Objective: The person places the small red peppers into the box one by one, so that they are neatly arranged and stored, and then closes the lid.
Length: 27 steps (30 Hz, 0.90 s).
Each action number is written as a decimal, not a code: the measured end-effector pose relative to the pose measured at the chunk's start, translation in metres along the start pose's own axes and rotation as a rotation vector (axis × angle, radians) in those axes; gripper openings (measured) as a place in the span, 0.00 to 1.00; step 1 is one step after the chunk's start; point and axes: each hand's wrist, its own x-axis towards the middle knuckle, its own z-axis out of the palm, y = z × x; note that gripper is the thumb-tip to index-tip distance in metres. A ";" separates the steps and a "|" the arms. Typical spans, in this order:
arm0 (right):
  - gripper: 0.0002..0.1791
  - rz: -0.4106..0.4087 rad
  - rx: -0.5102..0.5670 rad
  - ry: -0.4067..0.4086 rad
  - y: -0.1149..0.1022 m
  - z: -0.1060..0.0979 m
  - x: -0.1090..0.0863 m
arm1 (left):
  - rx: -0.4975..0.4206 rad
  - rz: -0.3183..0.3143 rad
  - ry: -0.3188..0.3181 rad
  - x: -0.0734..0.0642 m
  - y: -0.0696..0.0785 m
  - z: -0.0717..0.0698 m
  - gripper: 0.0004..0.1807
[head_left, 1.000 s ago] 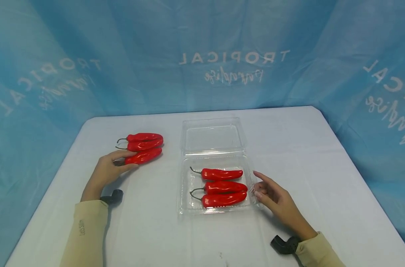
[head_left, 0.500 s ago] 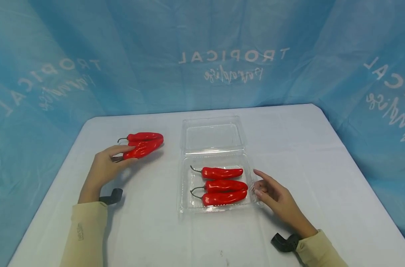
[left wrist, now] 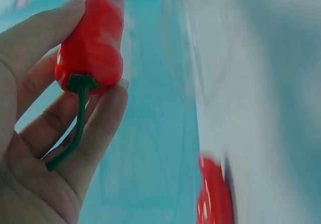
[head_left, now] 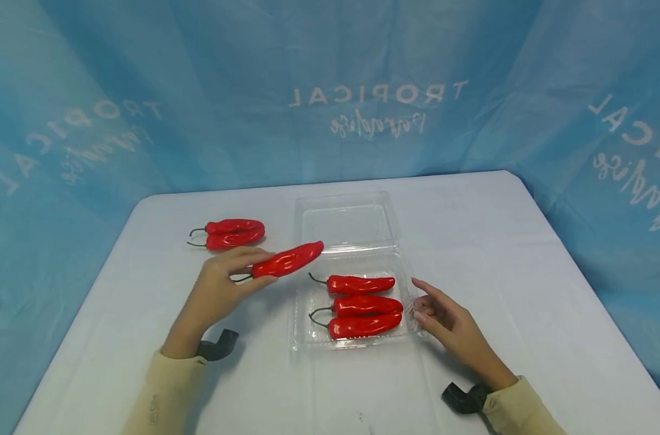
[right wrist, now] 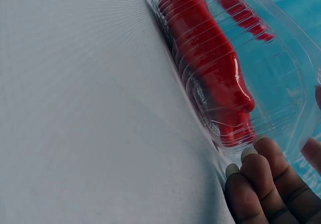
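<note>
My left hand [head_left: 218, 293] pinches a red chili pepper [head_left: 288, 260] near its stem end, raised over the table by the container's upper left corner. In the left wrist view its green stem [left wrist: 80, 118] hangs toward the palm. Three red peppers [head_left: 365, 326] lie side by side in the clear hinged plastic container [head_left: 304, 329], stems pointing left. At the container's right side, my right hand [head_left: 451, 323] holds the rim between thumb and curled fingers, the index finger stretched out. The right wrist view shows fingertips [right wrist: 263, 156] against the ribbed outer wall.
Two more red peppers [head_left: 234, 232] lie together at the table's back left. The container's lid [head_left: 343, 220] is folded back flat behind its base. A white cloth covers the table [head_left: 471, 241]; a blue printed curtain [head_left: 226, 121] hangs behind it.
My left hand has lifted one pepper away from the left group and carried it right to the container's upper left corner. The right hand has stayed at the container's right edge.
</note>
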 end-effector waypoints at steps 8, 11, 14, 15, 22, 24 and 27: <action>0.34 0.008 -0.029 0.010 -0.001 0.000 0.001 | -0.014 0.191 -0.160 -0.004 0.059 0.050 0.28; 0.34 0.009 -0.030 0.011 -0.001 0.001 0.002 | -0.005 0.213 -0.230 -0.008 0.067 0.065 0.27; 0.34 0.014 -0.038 0.007 -0.003 0.002 0.003 | -0.026 0.214 -0.311 -0.011 0.070 0.072 0.27; 0.34 0.015 -0.043 0.007 -0.003 0.003 0.003 | -0.039 0.211 -0.337 -0.012 0.071 0.072 0.28; 0.34 0.017 -0.058 0.006 -0.005 0.002 0.004 | -0.106 0.191 -0.420 -0.013 0.074 0.072 0.28; 0.33 0.017 -0.059 0.005 -0.005 0.002 0.004 | -0.107 0.197 -0.413 -0.012 0.074 0.072 0.29; 0.33 0.015 -0.051 0.002 -0.005 0.002 0.003 | -0.112 0.197 -0.391 -0.011 0.072 0.069 0.30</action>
